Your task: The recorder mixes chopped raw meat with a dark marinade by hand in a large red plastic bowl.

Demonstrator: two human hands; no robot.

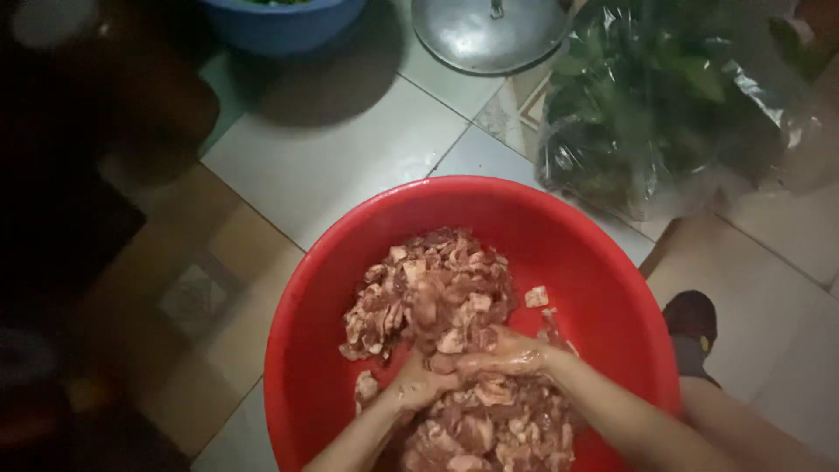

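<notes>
Both hands, left hand [418,385] and right hand [507,354], are buried in chopped meat [437,297] in the red basin [594,253], fingers apparently curled around clumps; the pile looks well mixed already.

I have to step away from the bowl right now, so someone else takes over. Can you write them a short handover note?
Left hand: bare, pressed into the chopped raw meat pieces; grip closed around a clump.
Right hand: bare, lying across the meat, fingers touching the left hand.
The meat sits in the round red plastic basin on the tiled floor.
Nearby: bag of green leaves, metal lid, blue bowl.
Done: meat cut and piled.
Left: kneading by hand is under way; a few pieces lie loose.
</notes>
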